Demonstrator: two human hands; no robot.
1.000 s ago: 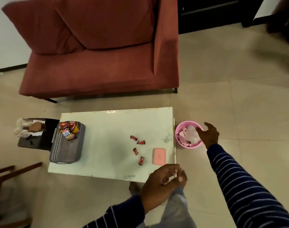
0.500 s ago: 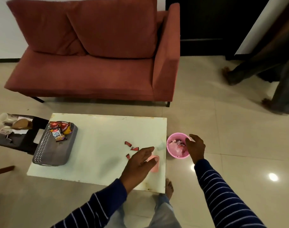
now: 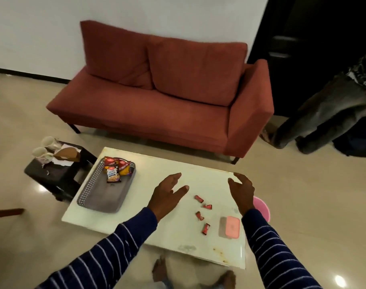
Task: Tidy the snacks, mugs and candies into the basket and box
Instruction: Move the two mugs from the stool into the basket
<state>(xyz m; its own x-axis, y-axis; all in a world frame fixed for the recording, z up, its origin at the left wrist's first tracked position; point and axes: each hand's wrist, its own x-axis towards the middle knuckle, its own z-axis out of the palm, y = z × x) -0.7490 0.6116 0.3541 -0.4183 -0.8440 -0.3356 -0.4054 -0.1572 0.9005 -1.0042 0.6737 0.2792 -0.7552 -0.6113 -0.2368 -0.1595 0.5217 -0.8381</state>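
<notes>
Several red-wrapped candies (image 3: 202,211) lie scattered on the white low table (image 3: 148,230), with a small pink box (image 3: 229,227) just to their right. At the table's left end a grey basket (image 3: 103,197) holds snack packets (image 3: 116,168). Two white mugs (image 3: 43,147) stand on a dark side table (image 3: 59,176) left of the basket. My left hand (image 3: 167,192) hovers open over the table, left of the candies. Above the table's right edge, my right hand (image 3: 241,190) is open too, and neither hand holds anything.
A red sofa (image 3: 167,97) stands behind the table. On the floor at the table's right sits a pink bin (image 3: 262,207), partly hidden by my right arm. Another person's legs (image 3: 315,117) are at the far right. My bare feet (image 3: 161,270) show below the table's near edge.
My right hand has left the pink bin and risen over the table's right edge. The left hand has moved forward, off the pink box. The view has tilted up.
</notes>
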